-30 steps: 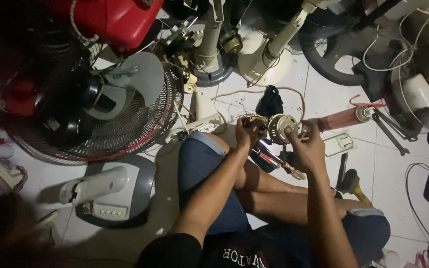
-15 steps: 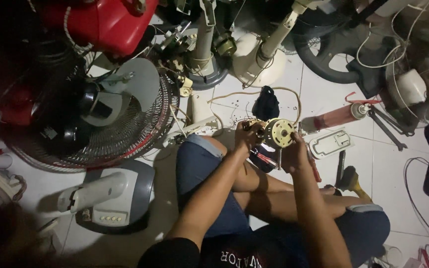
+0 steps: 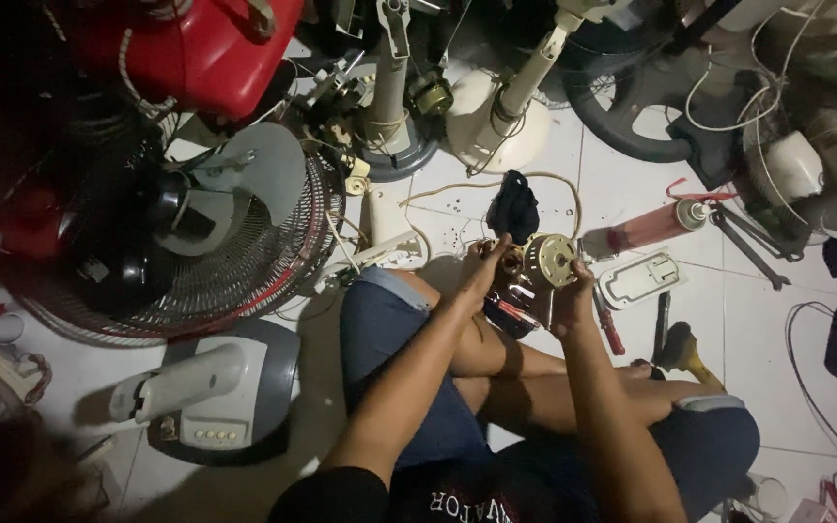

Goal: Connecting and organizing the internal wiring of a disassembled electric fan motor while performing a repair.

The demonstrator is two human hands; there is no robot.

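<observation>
Fan motor, round, cream-and-brass, held between both hands above the person's crossed legs. Right hand: clenched on the motor's lower right edge, fingers wrapped under it. Left hand: fingers pinched on the motor's left end, at the brass-coloured part; whether they grip a shaft or a loose piece cannot be told. Directly beneath the grip: a dark object with red markings, partly hidden by the hands, kind unclear. Just right of the grip: red-handled screwdriver lying on the white tiled floor, and beside it a white rectangular plastic cover. Further right and down: yellow-handled tool near the person's knee. Up and right of the grip: red spray can lying on its side, grey pliers beyond it. Just above the grip: black cloth ringed by a loop of cream cable. Further up: two pale fan stands on round bases. Left of the grip, past the person's denim-clad knee: wire fan guard with dark motor housing, lying flat. Below that: grey fan base with white control column. Far upper left: red container.
</observation>
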